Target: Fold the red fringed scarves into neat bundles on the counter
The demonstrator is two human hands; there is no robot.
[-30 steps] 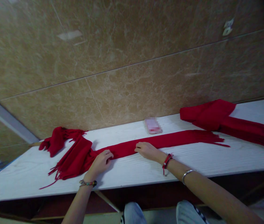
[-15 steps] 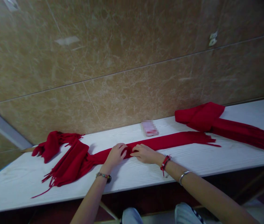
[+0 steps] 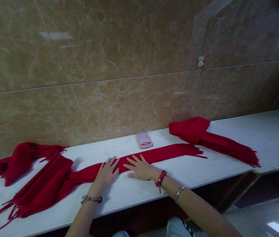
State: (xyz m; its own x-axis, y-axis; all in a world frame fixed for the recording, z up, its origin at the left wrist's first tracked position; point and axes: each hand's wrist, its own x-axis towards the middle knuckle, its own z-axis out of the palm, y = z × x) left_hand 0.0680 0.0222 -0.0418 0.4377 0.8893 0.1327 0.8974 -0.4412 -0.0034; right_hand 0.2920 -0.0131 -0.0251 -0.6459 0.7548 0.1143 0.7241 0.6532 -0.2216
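Observation:
A red fringed scarf (image 3: 164,154) lies along the white tabletop, folded into a long narrow strip on the right and bunched up at its left part. My left hand (image 3: 106,173) rests on the middle of the strip, fingers stretched out. Just to its right, my right hand (image 3: 140,168) lies on the same strip with its fingers spread. Both palms face down, and neither hand grips the cloth. The fringe of the strip's right end points to the right.
Another red scarf (image 3: 191,129) lies folded at the right, near the wall. More red cloth (image 3: 22,161) is crumpled at the far left. A pinkish, blurred flat object (image 3: 144,139) lies behind the strip. A brown tiled wall (image 3: 129,105) borders the white table (image 3: 272,141).
My fingers have gone from curled on the cloth to spread flat on it. The camera view has turned to the right, shifting everything left in the picture.

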